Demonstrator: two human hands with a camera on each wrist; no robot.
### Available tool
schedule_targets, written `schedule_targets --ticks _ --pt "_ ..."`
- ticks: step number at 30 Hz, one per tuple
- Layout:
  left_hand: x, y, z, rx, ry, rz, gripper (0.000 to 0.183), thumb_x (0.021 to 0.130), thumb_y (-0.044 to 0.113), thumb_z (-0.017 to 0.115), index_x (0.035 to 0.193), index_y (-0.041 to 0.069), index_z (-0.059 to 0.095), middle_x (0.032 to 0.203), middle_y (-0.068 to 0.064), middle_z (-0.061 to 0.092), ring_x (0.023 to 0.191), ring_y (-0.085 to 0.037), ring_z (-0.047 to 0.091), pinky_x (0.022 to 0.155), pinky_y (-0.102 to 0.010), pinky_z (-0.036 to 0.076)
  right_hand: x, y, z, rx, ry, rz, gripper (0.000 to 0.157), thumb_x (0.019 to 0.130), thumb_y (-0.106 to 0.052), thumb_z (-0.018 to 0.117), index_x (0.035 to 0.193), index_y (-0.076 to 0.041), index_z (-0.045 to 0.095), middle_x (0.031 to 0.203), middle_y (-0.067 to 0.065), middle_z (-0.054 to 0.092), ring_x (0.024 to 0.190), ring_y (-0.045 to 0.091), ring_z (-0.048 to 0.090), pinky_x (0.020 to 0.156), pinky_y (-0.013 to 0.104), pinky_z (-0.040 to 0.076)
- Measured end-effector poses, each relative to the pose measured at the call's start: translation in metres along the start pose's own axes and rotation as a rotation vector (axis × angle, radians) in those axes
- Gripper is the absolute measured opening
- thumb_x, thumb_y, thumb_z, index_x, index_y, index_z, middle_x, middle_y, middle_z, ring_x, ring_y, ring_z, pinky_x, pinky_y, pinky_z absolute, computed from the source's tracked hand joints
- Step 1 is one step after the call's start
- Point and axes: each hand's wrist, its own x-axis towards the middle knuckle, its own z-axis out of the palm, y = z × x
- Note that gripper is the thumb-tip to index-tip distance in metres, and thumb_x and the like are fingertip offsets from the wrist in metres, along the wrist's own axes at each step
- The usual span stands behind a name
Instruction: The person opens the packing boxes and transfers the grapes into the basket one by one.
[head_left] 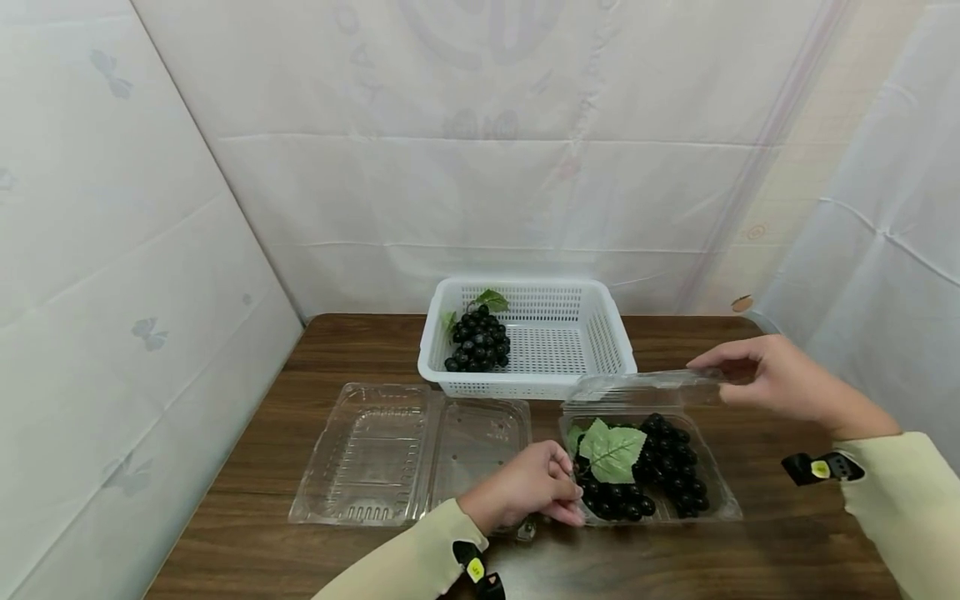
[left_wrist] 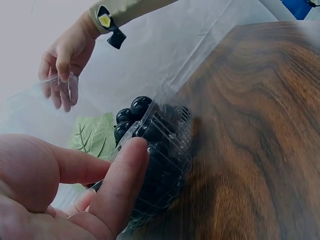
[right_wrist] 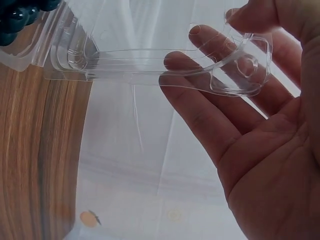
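Note:
A clear plastic clamshell container (head_left: 723, 500) holds two bunches of black grapes (head_left: 671, 467) and a green leaf (head_left: 611, 450). My left hand (head_left: 536, 487) pinches the left rim of this container, thumb and finger at its edge in the left wrist view. My right hand (head_left: 780, 387) grips the raised clear lid (head_left: 637, 385) by its edge. In the right wrist view the fingers (right_wrist: 200, 112) show through and below the lid's plastic, with the thumb on the other side. The lid stands tilted up behind the grapes.
A second clamshell (head_left: 375, 454) lies spread open at the left, partly behind my left hand. At the back of the wooden table (head_left: 240, 500) stands a white basket (head_left: 618, 333) with a bunch of grapes (head_left: 477, 342) in its left end. White sheeting (head_left: 480, 192) hangs behind.

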Motion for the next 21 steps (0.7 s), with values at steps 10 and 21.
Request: schedule_targets --ticks 10,21 --pt "0.009 0.001 0.015 0.002 -0.028 -0.015 0.025 0.090 -0.018 0.059 0.102 0.000 0.047 0.078 -0.012 0.061 0.060 -0.022 0.070 0.065 -0.040 0.066 -0.003 0.029 -0.010 0.146 0.056 0.010 0.033 0.084 0.014 0.071 0.112 -0.003 0.076 0.103 -0.020 0.075 0.086 0.000 0.071 0.067 0.014 0.057" --pt "0.021 0.002 0.033 0.046 -0.092 -0.047 0.024 0.093 -0.015 0.060 0.100 0.005 0.047 0.076 -0.011 0.062 0.071 -0.035 0.075 0.069 -0.042 0.066 -0.005 0.058 -0.026 0.148 0.091 0.115 0.022 0.094 0.006 0.066 0.114 0.000 0.075 0.097 -0.015 0.077 0.076 0.008 0.073 0.065 0.016 0.057"
